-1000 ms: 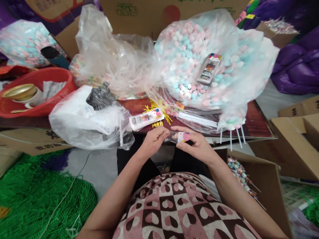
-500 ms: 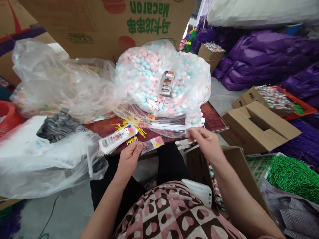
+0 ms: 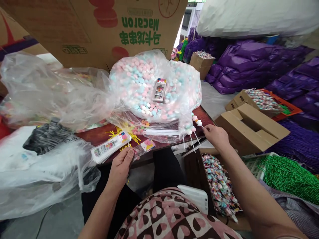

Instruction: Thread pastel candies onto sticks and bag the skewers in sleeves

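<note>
Your left hand (image 3: 121,163) sits at the near edge of the dark red surface (image 3: 99,134), fingers curled and pinched on a small clear packet sleeve (image 3: 144,147) with a pink printed header; the sleeve's long axis runs from your thumb up and to the right, header end farthest from you. Just to its left, touching the surface edge, lies a stack of the same printed sleeves (image 3: 110,148), with yellow twist ties (image 3: 129,131) fanned out behind it. Your right hand (image 3: 216,136) is well to the right, at the surface's right edge, fingers closed round the white stick of a marshmallow skewer (image 3: 196,123) that pokes out from the low right corner of the big clear bag of pink, blue and white marshmallow skewers (image 3: 149,86). The stick points down and to the right towards your grip, the candy end up and to the left towards the bag. So the skewer lies to the right of the sleeve, the two well apart, with your body between. Below your right wrist stands an open cardboard box of wrapped lollipops (image 3: 219,182).
</note>
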Demonstrator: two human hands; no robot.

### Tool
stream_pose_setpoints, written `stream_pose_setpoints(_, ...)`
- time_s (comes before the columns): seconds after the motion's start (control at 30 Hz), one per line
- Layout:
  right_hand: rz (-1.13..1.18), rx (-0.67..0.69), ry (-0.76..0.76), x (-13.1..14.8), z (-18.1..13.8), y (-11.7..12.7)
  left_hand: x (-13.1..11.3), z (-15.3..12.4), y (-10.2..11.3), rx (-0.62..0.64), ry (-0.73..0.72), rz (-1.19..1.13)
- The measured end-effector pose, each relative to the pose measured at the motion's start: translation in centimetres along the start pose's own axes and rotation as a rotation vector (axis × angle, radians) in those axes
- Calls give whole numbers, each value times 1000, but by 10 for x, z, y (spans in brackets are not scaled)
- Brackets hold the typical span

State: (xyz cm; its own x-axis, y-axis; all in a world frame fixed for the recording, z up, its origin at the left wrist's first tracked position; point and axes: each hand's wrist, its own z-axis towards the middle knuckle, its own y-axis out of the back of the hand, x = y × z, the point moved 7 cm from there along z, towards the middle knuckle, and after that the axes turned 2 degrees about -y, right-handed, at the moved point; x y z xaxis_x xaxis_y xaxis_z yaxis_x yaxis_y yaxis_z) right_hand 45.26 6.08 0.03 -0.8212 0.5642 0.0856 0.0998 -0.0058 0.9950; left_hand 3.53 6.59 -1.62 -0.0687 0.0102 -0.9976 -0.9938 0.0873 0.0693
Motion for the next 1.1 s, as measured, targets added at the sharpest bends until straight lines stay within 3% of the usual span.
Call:
stream_pose_setpoints(0.1, 229, -119, -85, -22, 0, 6, -1, 2, -1, -12, 2, -125)
stream_pose_setpoints(0.23, 915, -236, -133, -43, -19, 12, -1, 3, -4, -34, -17, -271)
stream_pose_setpoints(0.33, 1196, -285, -93, -36, -47, 24, 3, 4, -9, -9, -2, -363)
stream_pose_setpoints(0.4, 1328, -212, 28, -16, -66, 34, 5, 4, -11, 15, -2, -392)
stream_pose_setpoints(0.57, 1199, 86, 341, 48, -106, 42, 11, 0, -9, 65, -27, -386)
stream_pose_setpoints(0.67, 1105, 177, 466, 70, -115, 39, 18, -1, -2, 43, -22, -338)
stream_pose_setpoints(0.87, 962, 195, 519, 75, -115, 35, 18, -2, 6, 26, -38, -122)
stream_pose_setpoints(1.1, 888, 169, 479, 65, -110, 29, -13, -1, 6, 148, -164, 123)
